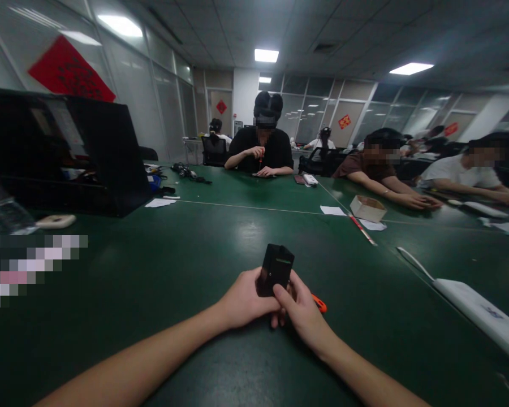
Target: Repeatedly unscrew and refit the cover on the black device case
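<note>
Both hands hold a small black box-shaped device (276, 267) upright just over the green table. A thin greenish slot or strip shows near the top of its facing side. My left hand (246, 302) wraps the left side and lower end, its thumb running across the bottom. My right hand (304, 314) grips the right side, with its thumb pressed on the lower front. Beside the right hand, partly hidden behind it, an orange-and-black object (320, 303) sticks out; its kind cannot be made out.
A large black open case (127, 152) stands at the left. White power bank-like slab (479, 308) with a strap lies at right. A cardboard box (367, 208), red-and-white strip (362, 229) and papers (333, 211) lie farther off. Co-workers (261, 147) sit across the green table (173, 254).
</note>
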{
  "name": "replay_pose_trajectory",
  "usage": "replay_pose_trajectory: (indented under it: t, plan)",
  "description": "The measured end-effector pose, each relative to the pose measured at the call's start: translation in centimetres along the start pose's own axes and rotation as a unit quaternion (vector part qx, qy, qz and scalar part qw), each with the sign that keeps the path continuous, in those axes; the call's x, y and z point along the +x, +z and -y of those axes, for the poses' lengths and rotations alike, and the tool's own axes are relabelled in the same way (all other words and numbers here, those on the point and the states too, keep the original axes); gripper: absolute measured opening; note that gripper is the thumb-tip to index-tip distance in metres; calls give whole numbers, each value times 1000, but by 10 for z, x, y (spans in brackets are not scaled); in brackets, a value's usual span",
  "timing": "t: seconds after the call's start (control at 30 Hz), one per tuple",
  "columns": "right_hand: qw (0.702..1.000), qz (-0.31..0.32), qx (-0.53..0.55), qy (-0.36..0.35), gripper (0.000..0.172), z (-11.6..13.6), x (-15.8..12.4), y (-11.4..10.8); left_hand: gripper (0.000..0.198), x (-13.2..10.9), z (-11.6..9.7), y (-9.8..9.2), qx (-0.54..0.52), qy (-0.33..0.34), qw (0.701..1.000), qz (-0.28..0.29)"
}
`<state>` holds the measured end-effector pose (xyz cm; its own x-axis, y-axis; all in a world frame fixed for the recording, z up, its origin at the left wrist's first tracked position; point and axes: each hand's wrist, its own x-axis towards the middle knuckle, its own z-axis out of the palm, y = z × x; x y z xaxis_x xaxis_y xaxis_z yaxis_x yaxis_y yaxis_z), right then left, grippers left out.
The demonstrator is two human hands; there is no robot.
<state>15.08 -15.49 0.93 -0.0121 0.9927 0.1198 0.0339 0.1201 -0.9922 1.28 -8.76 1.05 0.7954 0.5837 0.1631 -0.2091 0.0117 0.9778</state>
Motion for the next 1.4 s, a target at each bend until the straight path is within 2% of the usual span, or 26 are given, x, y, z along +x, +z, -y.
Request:
replay_pose_trajectory:
  t: [0.13,0.3,0.5,0.63,0.8,0.93,1.27,1.4]
  plan:
    - [1000,13,-10,6,42,1,0,-3,29,-2,-4,-4,2,-8,1000,29]
    - [999,27,13,14,46,-1,1,-7,37,-5,-3,-5,-11,-3,999,39]
    - [995,64,74,9,40,-7,3,-10,41,-7,1,-6,-23,35,997,67]
    - [994,72,82,13,40,-8,4,-12,41,-9,1,-5,-6,48,997,62]
    - [995,88,31,24,44,-2,1,-12,41,-12,0,-7,24,40,999,6]
    - [996,82,14,25,45,3,-1,-11,44,-15,-4,-7,26,27,999,-8]
    - [996,83,-4,25,48,2,-1,-10,40,-17,-11,-3,-36,28,998,41]
    - [996,80,-11,22,47,4,-1,-7,42,-16,-9,-4,-16,31,999,5]
